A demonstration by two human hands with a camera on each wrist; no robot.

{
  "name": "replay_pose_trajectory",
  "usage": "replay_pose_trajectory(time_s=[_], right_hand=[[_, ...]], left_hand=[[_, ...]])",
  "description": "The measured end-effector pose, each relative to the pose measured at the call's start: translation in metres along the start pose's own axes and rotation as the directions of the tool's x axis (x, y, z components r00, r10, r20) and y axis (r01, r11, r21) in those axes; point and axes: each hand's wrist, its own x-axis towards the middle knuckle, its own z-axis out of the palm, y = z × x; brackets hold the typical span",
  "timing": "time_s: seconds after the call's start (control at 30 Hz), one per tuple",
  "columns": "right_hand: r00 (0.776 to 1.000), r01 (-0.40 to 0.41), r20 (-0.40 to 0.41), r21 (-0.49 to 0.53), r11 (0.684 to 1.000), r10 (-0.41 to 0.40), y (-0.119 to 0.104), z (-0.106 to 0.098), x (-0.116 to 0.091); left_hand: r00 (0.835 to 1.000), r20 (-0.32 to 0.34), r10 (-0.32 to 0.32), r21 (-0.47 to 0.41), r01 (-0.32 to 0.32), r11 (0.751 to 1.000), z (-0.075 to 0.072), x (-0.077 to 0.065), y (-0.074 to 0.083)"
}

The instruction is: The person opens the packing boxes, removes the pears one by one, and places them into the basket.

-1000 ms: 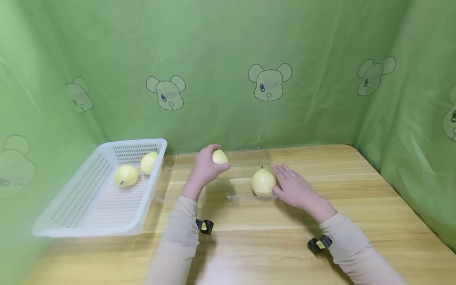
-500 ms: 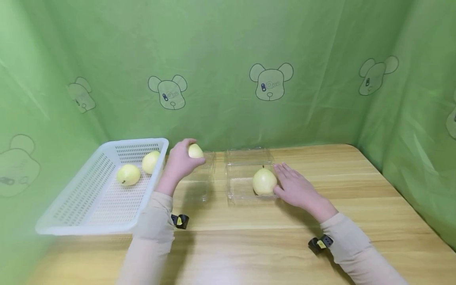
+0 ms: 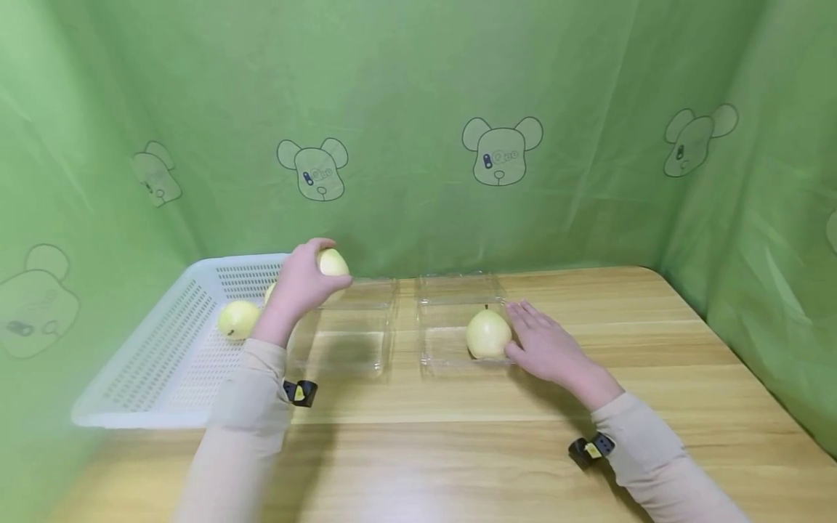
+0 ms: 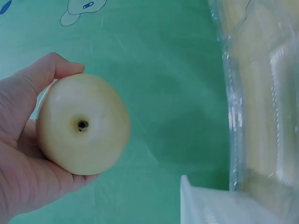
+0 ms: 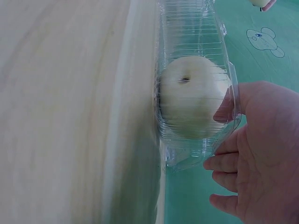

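Observation:
My left hand point(image 3: 296, 285) grips a pale yellow pear point(image 3: 334, 263) in the air, near the back right corner of the white basket. In the left wrist view thumb and fingers curl round this pear point(image 4: 86, 128), its dark-centred end facing the camera. At the right, my right hand point(image 3: 548, 347) holds the side wall of a clear plastic container point(image 3: 441, 361). Its thumb hooks over the wall and its other fingers stay outside, as the right wrist view shows. Inside that container another pear point(image 5: 194, 100) stands with its stem up.
A second clear container point(image 3: 375, 294) lies between the basket and the first one. The white perforated basket point(image 3: 153, 420) at the left holds a pear point(image 3: 238, 320) and another pear point(image 3: 269, 291), mostly hidden behind my left hand. Green curtain point(image 3: 405, 87) encloses the wooden table point(image 3: 458, 465).
My left hand has carried its pear leftward and a little up, from beside the right container towards the basket. My right hand and the pear beside it have stayed in place.

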Motion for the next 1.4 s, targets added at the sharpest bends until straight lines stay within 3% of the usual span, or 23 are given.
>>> replay_pose_trajectory(time_s=[0.7,1.03,1.4], right_hand=[[1.0,-0.003,0.019,0.003,1.0,0.003,0.003,0.001,0.0],[1.0,0.003,0.011,0.008,1.0,-0.003,0.001,-0.001,0.0],[1.0,0.002,0.008,0.006,1.0,-0.002,0.0,-0.003,-0.001]], left_hand=[[0.996,-0.086,-0.03,0.077,0.037,0.996,-0.052,-0.005,-0.017],[0.991,-0.115,-0.062,0.098,0.073,0.993,-0.069,-0.003,-0.046],[0.985,-0.152,-0.087,0.11,0.105,0.988,-0.08,-0.004,-0.079]])
